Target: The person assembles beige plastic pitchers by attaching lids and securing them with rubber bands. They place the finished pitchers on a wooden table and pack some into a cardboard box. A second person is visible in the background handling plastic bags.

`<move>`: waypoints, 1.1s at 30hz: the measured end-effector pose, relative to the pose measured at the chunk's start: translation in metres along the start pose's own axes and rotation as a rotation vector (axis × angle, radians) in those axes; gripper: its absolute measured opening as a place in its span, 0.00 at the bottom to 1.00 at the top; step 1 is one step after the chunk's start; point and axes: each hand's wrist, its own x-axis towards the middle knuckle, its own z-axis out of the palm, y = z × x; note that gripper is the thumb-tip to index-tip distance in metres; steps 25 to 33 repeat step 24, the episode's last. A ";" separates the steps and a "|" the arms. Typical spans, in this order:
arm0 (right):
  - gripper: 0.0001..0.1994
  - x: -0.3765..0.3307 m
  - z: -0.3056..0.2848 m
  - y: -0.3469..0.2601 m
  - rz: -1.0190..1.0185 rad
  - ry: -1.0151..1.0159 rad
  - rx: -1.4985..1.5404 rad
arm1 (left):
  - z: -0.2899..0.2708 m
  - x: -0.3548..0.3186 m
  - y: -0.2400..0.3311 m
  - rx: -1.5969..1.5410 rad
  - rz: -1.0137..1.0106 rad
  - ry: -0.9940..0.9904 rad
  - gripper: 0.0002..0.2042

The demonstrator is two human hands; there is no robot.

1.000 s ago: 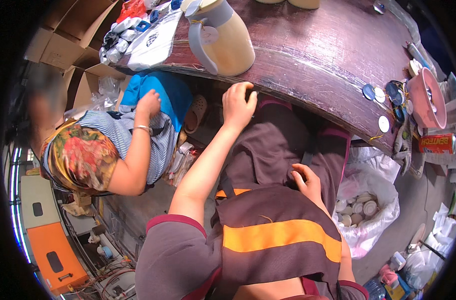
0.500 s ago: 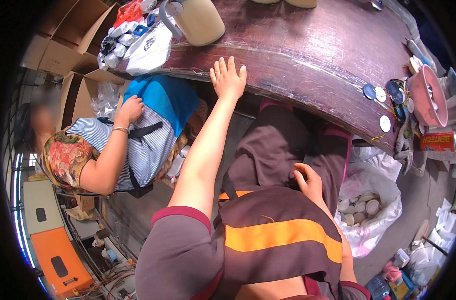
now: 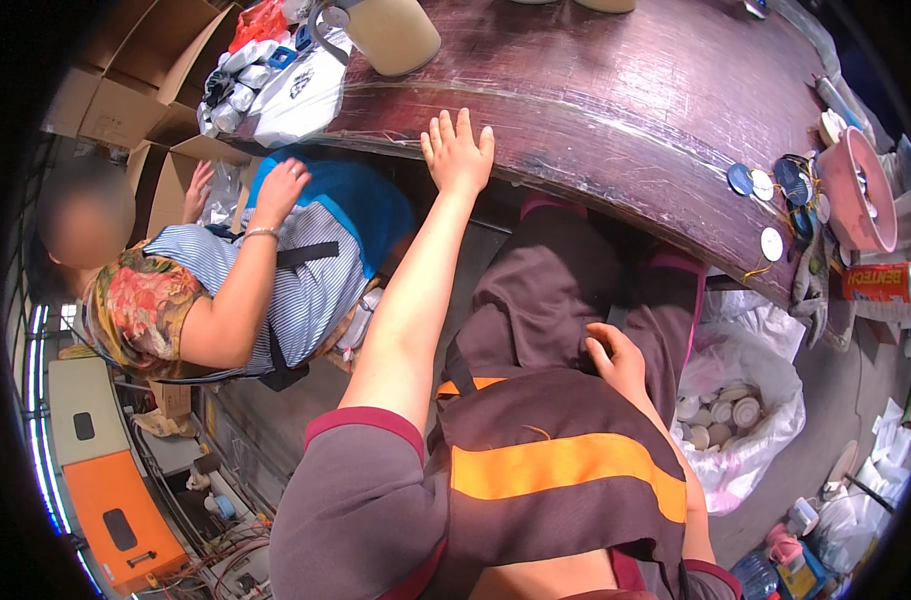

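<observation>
My left hand (image 3: 457,158) rests flat on the near edge of the dark reddish-brown table (image 3: 595,110), its fingers spread and holding nothing. Down at my lap, my right hand (image 3: 617,358) lies by my dark trousers (image 3: 535,290), thumb apart from loosely bent fingers, with nothing seen in it. A beige cup-like vessel with a grey handle (image 3: 393,40) stands on the table beyond my left hand. White plastic wrapping (image 3: 300,105) lies to its left, next to several silvery wrapped pieces.
Toward the right corner lie round discs with strings (image 3: 762,186) and a pink basin (image 3: 855,190). A clear bag of round pieces (image 3: 740,412) stands below. At left sits a co-worker in a striped apron (image 3: 300,290), near cardboard boxes (image 3: 115,110) and an orange-and-grey machine (image 3: 125,520).
The co-worker at left has raised an arm, and a second hand of theirs now shows near the boxes. The view has shifted slightly; my hands stay in place.
</observation>
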 end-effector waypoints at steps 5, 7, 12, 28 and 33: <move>0.12 0.001 0.001 0.001 -0.003 -0.006 -0.012 | 0.000 0.000 0.000 -0.006 0.010 0.013 0.30; 0.12 0.001 0.001 0.002 -0.006 -0.004 -0.017 | 0.000 0.000 0.000 -0.008 0.012 0.018 0.30; 0.12 0.001 0.001 0.000 -0.006 -0.005 -0.024 | 0.002 -0.001 -0.001 -0.003 0.022 0.037 0.29; 0.12 0.002 0.000 0.004 0.005 -0.026 -0.052 | 0.002 -0.001 -0.002 -0.019 0.001 -0.007 0.30; 0.12 0.002 0.000 0.004 0.005 -0.026 -0.052 | 0.002 -0.001 -0.002 -0.019 0.001 -0.007 0.30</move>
